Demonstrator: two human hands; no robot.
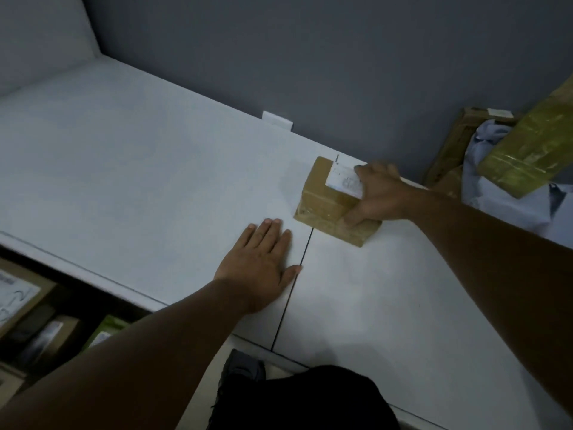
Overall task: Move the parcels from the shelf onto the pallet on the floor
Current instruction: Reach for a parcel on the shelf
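Right hand (376, 197) grips small brown tape-wrapped cardboard parcel (321, 201) from its right side, thumb curled down the near face, fingers over the top far edge, partly covering a white paper label (341, 181) stuck on top. Parcel sits flat on the white shelf top (139, 181), close to the back edge, against the grey wall (310, 57). Just left of the grip and nearer the person, left hand (263, 268) lies palm-down on the shelf, fingers straight and together, holding nothing, close to the parcel's near-left corner but not touching it. A thin dark seam (293, 283) in the shelf runs from under the parcel toward the person, along the left thumb. Right of the grip, past the right forearm, a heap: brown cardboard box (455, 141), light blue plastic-bagged parcel (496, 187), yellow-green taped parcel (533, 150) leaning on top. Left of the grip at the back edge, small white bracket (277, 119). Far below-left, labelled cardboard boxes (21, 293) on a lower level, dim. Bottom centre, black trousers (310, 398) and dark shoe (242, 370).
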